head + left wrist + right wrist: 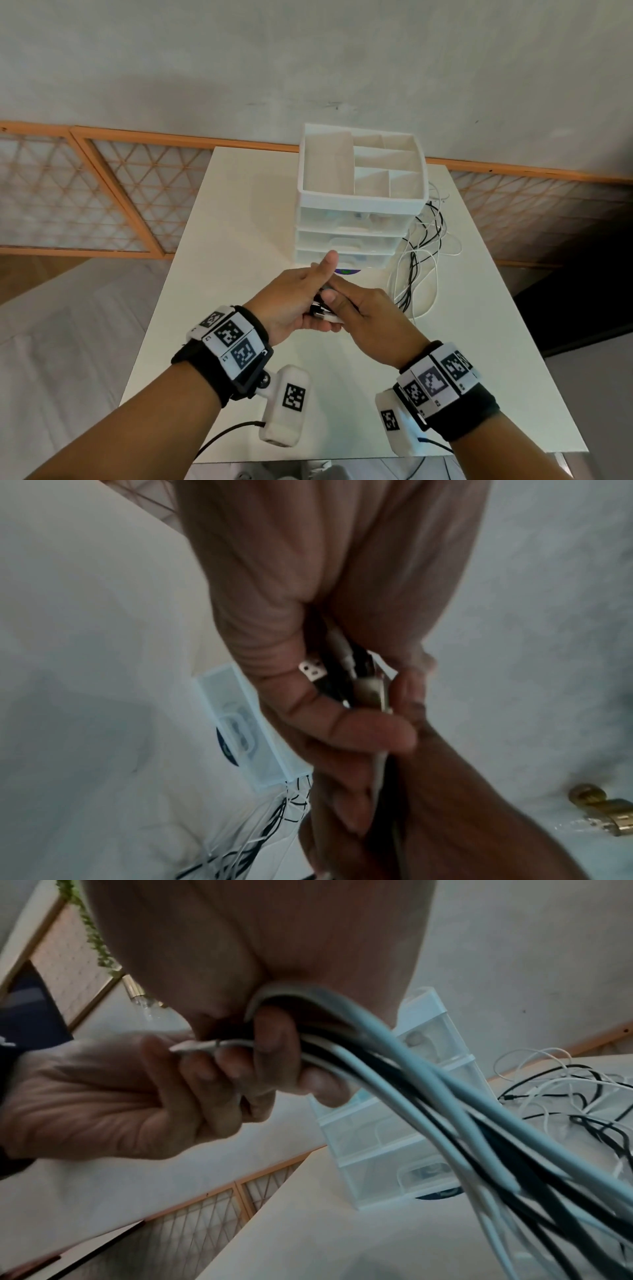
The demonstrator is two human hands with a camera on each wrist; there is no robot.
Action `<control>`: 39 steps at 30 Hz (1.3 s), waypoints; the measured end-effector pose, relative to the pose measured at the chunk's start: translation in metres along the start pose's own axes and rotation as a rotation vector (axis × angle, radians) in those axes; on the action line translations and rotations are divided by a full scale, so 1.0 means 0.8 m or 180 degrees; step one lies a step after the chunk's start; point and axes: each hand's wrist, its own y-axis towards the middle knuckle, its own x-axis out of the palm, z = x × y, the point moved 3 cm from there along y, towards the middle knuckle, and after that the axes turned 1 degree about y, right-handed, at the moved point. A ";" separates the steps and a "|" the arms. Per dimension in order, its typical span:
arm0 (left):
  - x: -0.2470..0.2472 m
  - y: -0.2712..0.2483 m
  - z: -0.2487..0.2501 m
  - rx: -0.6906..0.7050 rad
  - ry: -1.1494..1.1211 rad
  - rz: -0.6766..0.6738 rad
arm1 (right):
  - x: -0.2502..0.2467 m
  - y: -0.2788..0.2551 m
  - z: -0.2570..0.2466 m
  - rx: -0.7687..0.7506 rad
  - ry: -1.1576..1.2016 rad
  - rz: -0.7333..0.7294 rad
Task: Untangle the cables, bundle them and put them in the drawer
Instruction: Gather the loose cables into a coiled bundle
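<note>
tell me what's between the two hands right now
The gathered ends of the cables, white and black strands with a metal plug, held by both the left hand and right hand; the wrist views show it best.

You are looking at a white table standing against a grey plaster wall, with orange-framed lattice panels running along its base.

I see the cables, thin black and white ones, in a loose tangle on the desk just right of the drawer unit. Several strands rise from the heap, gathered together, with plug ends showing. The drawer unit is white, with three clear drawers, all closed.
</note>
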 end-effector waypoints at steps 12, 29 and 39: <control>-0.003 0.006 -0.006 0.0232 0.0141 0.0400 | -0.012 -0.008 0.009 0.0844 0.1279 -0.0009; -0.014 0.010 -0.021 0.0040 0.0181 0.0770 | -0.004 -0.004 0.013 0.0686 0.0951 0.0458; -0.010 0.009 -0.013 -0.0015 0.0026 0.0661 | 0.000 -0.003 0.020 0.0758 0.1799 0.0956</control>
